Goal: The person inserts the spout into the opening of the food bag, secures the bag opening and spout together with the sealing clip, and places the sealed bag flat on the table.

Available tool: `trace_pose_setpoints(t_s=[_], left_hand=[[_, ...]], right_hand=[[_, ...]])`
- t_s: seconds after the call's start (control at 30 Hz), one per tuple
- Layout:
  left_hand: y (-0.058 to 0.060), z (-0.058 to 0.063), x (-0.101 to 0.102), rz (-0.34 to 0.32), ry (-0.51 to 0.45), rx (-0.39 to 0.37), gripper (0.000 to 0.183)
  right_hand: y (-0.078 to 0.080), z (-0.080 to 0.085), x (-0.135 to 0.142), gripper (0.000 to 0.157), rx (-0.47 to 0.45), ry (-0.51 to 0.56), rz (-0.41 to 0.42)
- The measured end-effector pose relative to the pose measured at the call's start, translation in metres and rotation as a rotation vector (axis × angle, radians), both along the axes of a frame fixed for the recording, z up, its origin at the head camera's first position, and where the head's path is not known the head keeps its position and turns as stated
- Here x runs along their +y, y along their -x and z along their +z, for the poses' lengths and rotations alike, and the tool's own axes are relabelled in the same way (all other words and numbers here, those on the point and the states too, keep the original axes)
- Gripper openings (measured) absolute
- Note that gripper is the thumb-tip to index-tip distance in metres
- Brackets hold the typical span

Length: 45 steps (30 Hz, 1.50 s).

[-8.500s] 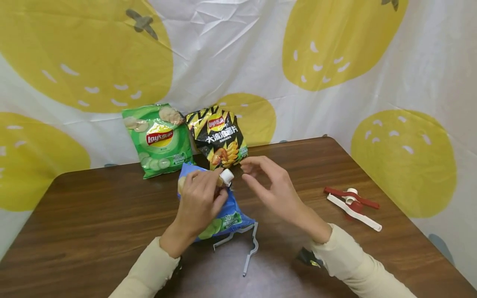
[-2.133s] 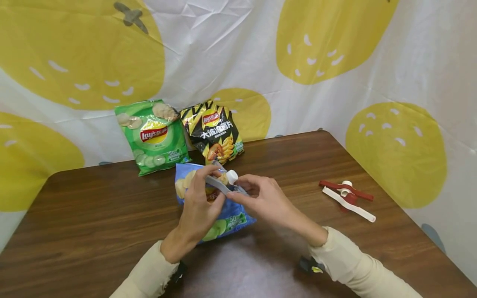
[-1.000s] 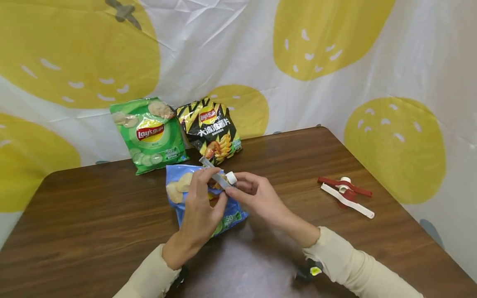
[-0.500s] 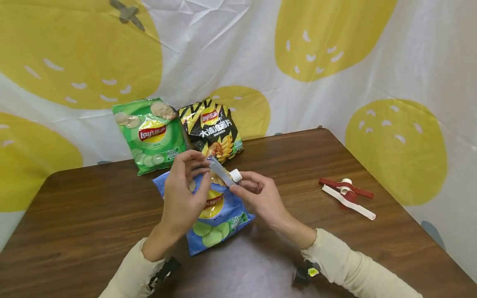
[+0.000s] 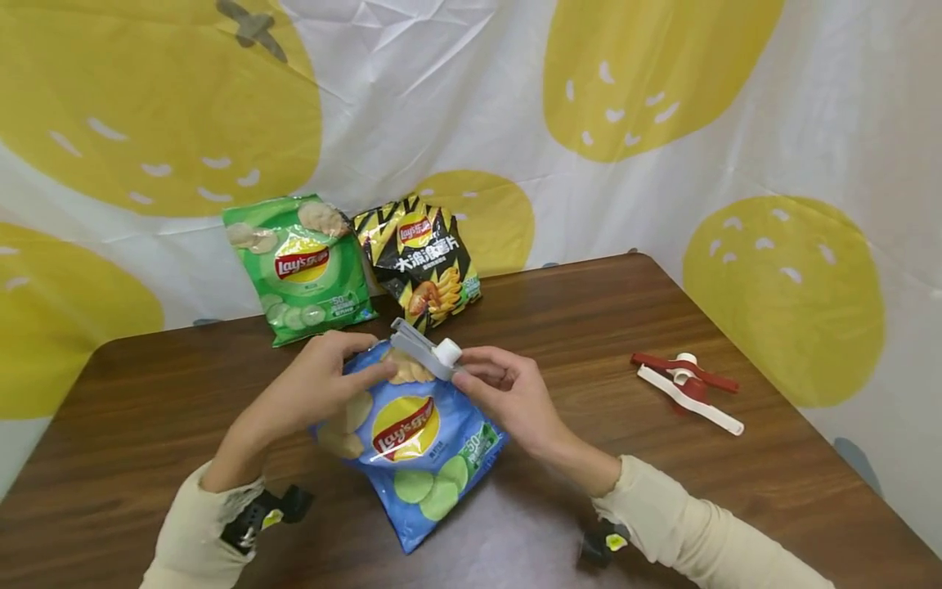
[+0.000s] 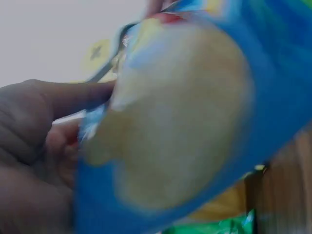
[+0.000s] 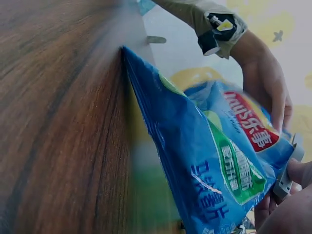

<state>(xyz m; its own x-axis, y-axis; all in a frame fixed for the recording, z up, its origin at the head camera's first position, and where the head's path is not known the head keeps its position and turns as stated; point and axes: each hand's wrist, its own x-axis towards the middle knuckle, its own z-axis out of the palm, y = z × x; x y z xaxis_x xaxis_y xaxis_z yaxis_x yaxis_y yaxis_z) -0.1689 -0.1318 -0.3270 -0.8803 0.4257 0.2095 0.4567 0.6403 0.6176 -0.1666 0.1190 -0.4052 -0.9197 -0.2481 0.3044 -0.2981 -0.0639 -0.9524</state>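
A blue Lay's chip bag [image 5: 405, 429] is tilted over the table in the middle of the head view. A grey bag clip [image 5: 415, 348] with a white cap [image 5: 447, 352] lies across its gathered top. My right hand [image 5: 518, 405] pinches the clip's near end beside the cap. At the bag's upper left side, my left hand [image 5: 312, 384] pinches the bag between thumb and fingers. The left wrist view has the thumb against the blurred blue bag [image 6: 273, 92]. In the right wrist view, a lower corner of the bag [image 7: 195, 146] appears close to the tabletop.
Behind stand a green Lay's bag [image 5: 309, 274] and a black-and-yellow Lay's bag [image 5: 419, 262], against a patterned cloth [image 5: 618, 213]. To the right on the wooden table [image 5: 589, 327] lie a red clip [image 5: 710, 375] and a white clip [image 5: 692, 399].
The grey clip, earlier spread on the table below the bag, is now folded across the bag's top. My left hand has left the clip and grips the bag's left side; the bag has turned.
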Motion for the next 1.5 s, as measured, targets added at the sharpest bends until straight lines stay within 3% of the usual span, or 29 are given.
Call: trace_pose_setpoints(t_s=[0.07, 0.13, 0.27, 0.33, 0.43, 0.6, 0.73, 0.83, 0.97, 1.1, 1.27, 1.37, 1.5], left_hand=[[0.0, -0.004, 0.006, -0.06, -0.039, 0.067, 0.008], [0.0, -0.009, 0.014, -0.063, -0.083, 0.151, 0.006], [-0.002, -0.018, 0.028, 0.001, -0.159, 0.277, 0.008], [-0.001, -0.024, 0.034, 0.044, -0.211, 0.303, 0.007], [0.0, -0.03, 0.041, 0.114, -0.307, 0.229, 0.023], [0.002, -0.031, 0.045, 0.202, -0.499, -0.015, 0.051], [0.006, -0.03, 0.043, 0.169, -0.607, -0.107, 0.048], [0.006, -0.029, 0.04, 0.063, -0.663, -0.158, 0.042], [0.005, -0.029, 0.037, -0.014, -0.613, -0.161, 0.04], [0.005, -0.03, 0.038, -0.028, -0.54, -0.103, 0.045], [0.002, -0.03, 0.04, -0.066, -0.439, -0.049, 0.046], [0.0, -0.03, 0.042, -0.072, -0.379, -0.027, 0.046], [-0.001, -0.029, 0.042, -0.055, -0.377, -0.023, 0.049]], right_hand=[[-0.001, 0.001, 0.001, 0.031, 0.0, -0.021, 0.005], [-0.002, 0.003, 0.002, 0.032, -0.002, -0.038, 0.015], [-0.001, 0.005, 0.003, 0.031, 0.005, -0.05, 0.033], [0.0, 0.004, 0.004, 0.031, 0.016, -0.044, 0.041], [0.003, 0.003, 0.005, 0.032, 0.038, -0.024, 0.046], [0.005, -0.001, 0.006, 0.033, 0.061, -0.015, 0.031], [0.006, -0.002, 0.005, 0.033, 0.063, -0.014, 0.035], [0.006, -0.002, 0.005, 0.033, 0.063, -0.005, 0.035], [0.006, -0.002, 0.004, 0.033, 0.07, 0.006, 0.052], [0.005, 0.0, 0.007, 0.032, 0.106, -0.021, 0.083], [0.004, 0.013, 0.013, 0.021, 0.183, -0.233, 0.07], [0.003, 0.021, 0.016, 0.016, 0.296, -0.38, 0.041], [0.002, 0.029, 0.019, 0.015, 0.393, -0.458, 0.0]])
